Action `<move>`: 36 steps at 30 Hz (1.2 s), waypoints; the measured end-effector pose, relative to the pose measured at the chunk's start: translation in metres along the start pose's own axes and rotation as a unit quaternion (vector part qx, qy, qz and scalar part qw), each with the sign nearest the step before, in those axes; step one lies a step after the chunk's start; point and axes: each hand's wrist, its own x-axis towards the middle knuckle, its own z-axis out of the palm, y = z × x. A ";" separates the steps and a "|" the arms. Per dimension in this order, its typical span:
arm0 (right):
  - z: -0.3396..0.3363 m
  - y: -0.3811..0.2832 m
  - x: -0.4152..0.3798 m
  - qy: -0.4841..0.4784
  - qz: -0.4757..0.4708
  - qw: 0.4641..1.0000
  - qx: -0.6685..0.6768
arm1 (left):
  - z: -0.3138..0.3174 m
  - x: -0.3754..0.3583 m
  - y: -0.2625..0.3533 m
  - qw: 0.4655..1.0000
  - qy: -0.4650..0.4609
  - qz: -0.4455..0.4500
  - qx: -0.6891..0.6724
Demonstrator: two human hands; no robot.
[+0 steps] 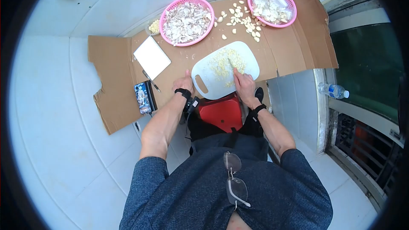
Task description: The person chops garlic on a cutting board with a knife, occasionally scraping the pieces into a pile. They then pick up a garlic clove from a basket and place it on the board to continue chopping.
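Observation:
A white cutting board lies tilted on the cardboard, with finely chopped garlic spread over its middle and right side. My right hand is closed at the board's lower right, gripping a knife; only a thin grey strip of blade shows, among the garlic bits. At the board's left edge, my left hand is closed with its fingers curled against the rim. Whole peeled garlic cloves are scattered beyond the board.
Pink baskets hold garlic skins and bagged garlic. A small container of minced garlic, a white notepad, a pen and a phone are at left. A water bottle lies right. Cardboard covers the surface.

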 end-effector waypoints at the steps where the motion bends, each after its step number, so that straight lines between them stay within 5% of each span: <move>1: 0.000 0.000 0.001 -0.001 -0.004 1.000 -0.001 | -0.005 -0.006 0.005 0.999 0.000 -0.018 -0.031; 21: -0.007 -0.008 0.007 -0.004 0.022 1.000 -0.017 | -0.013 -0.024 0.014 0.996 0.034 0.055 0.064; 36: 0.002 -0.011 0.007 -0.017 -0.013 1.000 0.008 | -0.008 -0.022 0.009 0.999 0.045 -0.005 -0.021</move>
